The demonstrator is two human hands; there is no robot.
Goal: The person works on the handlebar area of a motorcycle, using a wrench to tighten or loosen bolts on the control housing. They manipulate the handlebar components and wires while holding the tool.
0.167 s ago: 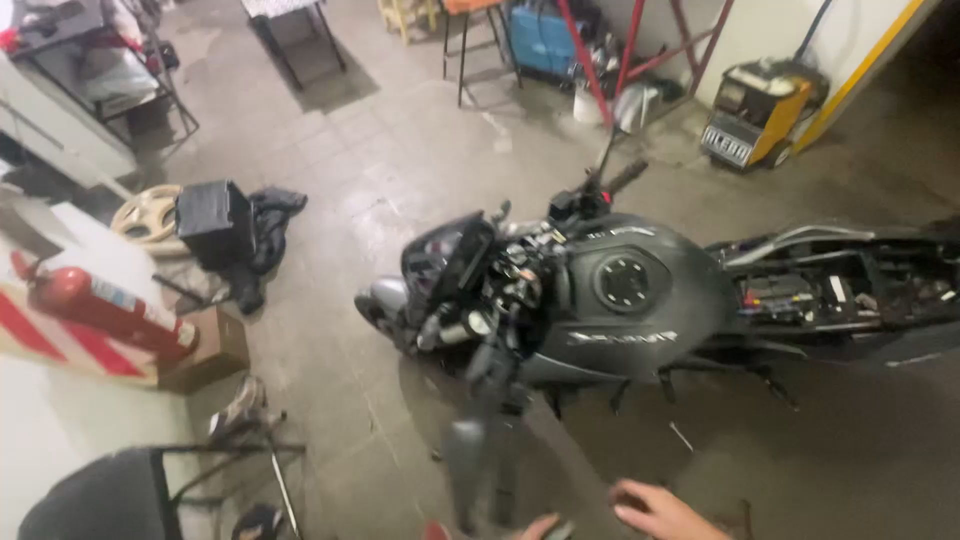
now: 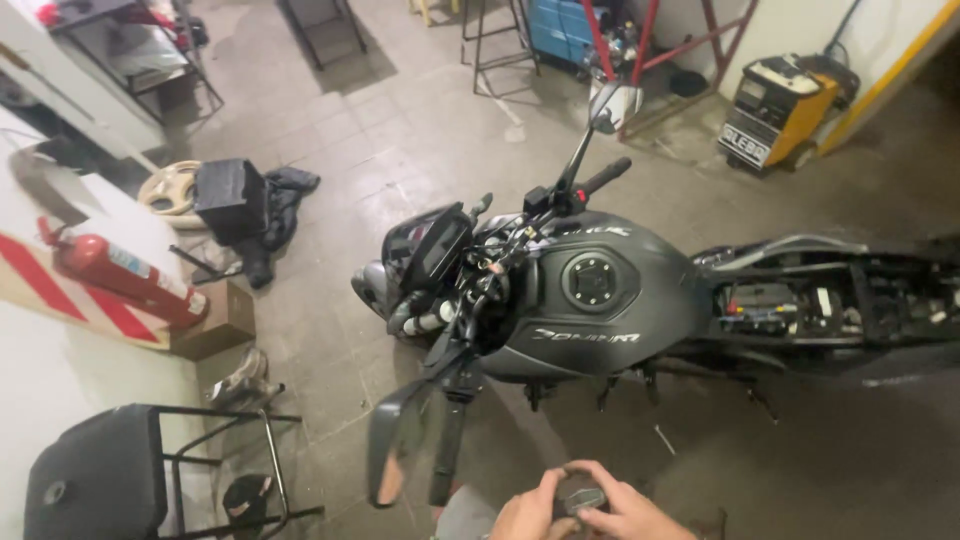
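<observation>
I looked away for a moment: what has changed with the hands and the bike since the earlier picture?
Both hands have come further into view: the left hand and right hand now meet around a small dark object, fingers closed on it. The motorcycle, the fire extinguisher and the stool stayed put.

- The hands (image 2: 575,508) meet at the near edge, and a strip of bare tiled floor (image 2: 590,440) lies open just beyond them.
- The motorcycle (image 2: 600,290) blocks the way farther on, stretching from centre to right.
- Its near mirror (image 2: 392,440) and handlebar grip (image 2: 447,445) hang just left of the hands.
- Far left, open floor runs between a black bag (image 2: 235,200) and the front wheel.
- A black seat on a metal frame (image 2: 110,480) fills the near-left corner.
</observation>
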